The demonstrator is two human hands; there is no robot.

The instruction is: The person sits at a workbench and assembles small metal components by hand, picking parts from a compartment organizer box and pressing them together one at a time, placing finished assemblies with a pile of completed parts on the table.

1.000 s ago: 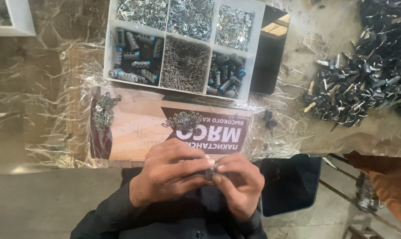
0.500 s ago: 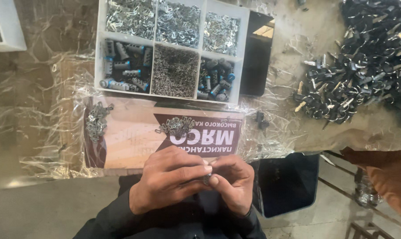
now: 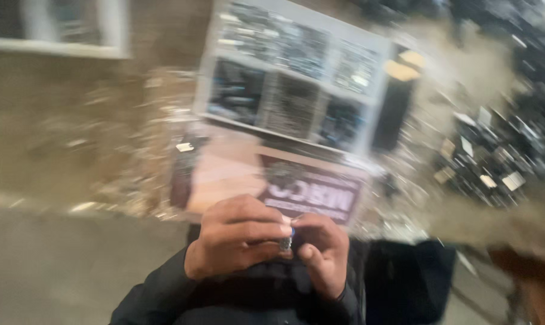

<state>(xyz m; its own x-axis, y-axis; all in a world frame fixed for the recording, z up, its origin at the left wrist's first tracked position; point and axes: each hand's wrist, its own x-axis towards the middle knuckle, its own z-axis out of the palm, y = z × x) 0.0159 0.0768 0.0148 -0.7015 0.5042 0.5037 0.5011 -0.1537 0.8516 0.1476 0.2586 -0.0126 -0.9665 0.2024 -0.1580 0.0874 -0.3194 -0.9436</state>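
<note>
Both of my hands meet close to my body at the bottom centre of the blurred head view. My left hand and my right hand pinch one small metal part with a blue tip between their fingertips. Dark sleeves cover both wrists. Just beyond the hands lies a pink and maroon printed card on the plastic-covered table.
A white compartment tray with several sections of small metal and dark parts sits behind the card. A pile of dark metal pieces spreads at the right. Another white tray shows at the top left. A dark box stands beside the compartment tray.
The view has swung and blurred, so the table shifted right in the picture. My hands stay together on the small part, now a little lower and more central.
</note>
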